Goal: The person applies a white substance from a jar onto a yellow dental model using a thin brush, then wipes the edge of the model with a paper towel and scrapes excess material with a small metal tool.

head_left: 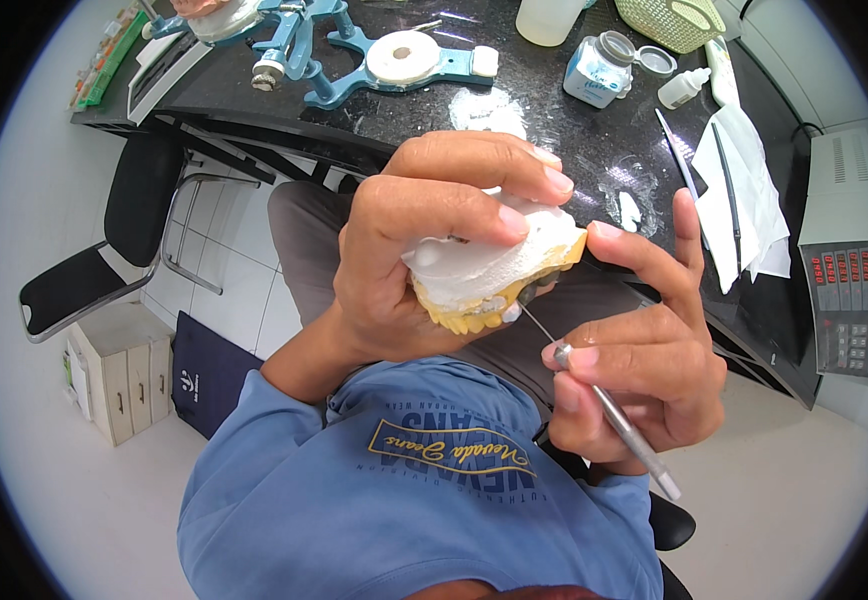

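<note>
Black, speckled worktop (pixel 234 95) runs across the top of the view, dusted with white powder (pixel 489 112) near its front edge. A light-blue articulator (pixel 329 93) stands toward its left, and at the right are an open jar (pixel 591 85), a small white squeeze bottle (pixel 684 88) and a pale green basket (pixel 669 20). A dark slim tool (pixel 726 185) lies on white tissue (pixel 762 215), beside a grey control box (pixel 844 290) with red digits.

Over the person's lap, the left hand (pixel 384 245) curls around a white-and-yellow dental cast (pixel 484 270), fingers bent across its white plaster back, the yellow teeth facing down. The right hand (pixel 649 365) pinches a thin-tipped metal hand instrument (pixel 626 425) between thumb and fingers, its point at the cast's dark grey part; the index fingertip reaches the cast's yellow corner, the little finger raised.
</note>
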`<state>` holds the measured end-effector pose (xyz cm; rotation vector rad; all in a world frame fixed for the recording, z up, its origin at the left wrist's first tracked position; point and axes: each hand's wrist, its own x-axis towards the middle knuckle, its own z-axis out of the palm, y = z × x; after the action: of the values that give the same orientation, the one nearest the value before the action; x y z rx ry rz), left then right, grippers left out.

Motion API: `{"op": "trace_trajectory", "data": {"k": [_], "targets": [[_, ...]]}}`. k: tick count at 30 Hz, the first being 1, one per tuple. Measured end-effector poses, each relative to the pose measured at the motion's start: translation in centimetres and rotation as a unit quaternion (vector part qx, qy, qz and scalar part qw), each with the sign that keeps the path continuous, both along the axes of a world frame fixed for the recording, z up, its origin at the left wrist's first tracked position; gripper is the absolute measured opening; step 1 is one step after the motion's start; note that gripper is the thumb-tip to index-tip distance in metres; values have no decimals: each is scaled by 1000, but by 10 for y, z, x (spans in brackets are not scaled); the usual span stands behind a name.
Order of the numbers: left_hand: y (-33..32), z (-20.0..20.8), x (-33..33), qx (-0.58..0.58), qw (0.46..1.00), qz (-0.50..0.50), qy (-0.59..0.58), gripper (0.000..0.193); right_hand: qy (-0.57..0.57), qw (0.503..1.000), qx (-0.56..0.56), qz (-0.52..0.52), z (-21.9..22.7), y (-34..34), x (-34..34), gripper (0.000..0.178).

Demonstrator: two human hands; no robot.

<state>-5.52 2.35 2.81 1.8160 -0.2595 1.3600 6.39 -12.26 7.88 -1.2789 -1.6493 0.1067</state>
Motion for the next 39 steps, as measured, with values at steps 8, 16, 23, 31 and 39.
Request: {"op": "trace_trajectory", "data": {"k": [8, 16, 23, 31, 39], "targets": [[-9, -2, 0, -46, 999, -4, 6, 51, -5, 1000, 5, 9, -3, -3, 2, 16], [-15, -4, 1, -69, 998, 7, 6, 50, 0, 1000, 19, -6, -5, -2, -2, 14], [-18, -4, 1, -80, 997, 8, 13, 50, 22, 999, 22, -11, -7, -3, -2, 12], [-18, -5, 3, -71, 997, 10, 16, 49, 1, 1000, 4, -14, -3, -4, 0, 12], [-29, -11, 9, -133, 991, 20, -11, 51, 4, 1000, 13, -16, -8, -2, -2, 14]]}}
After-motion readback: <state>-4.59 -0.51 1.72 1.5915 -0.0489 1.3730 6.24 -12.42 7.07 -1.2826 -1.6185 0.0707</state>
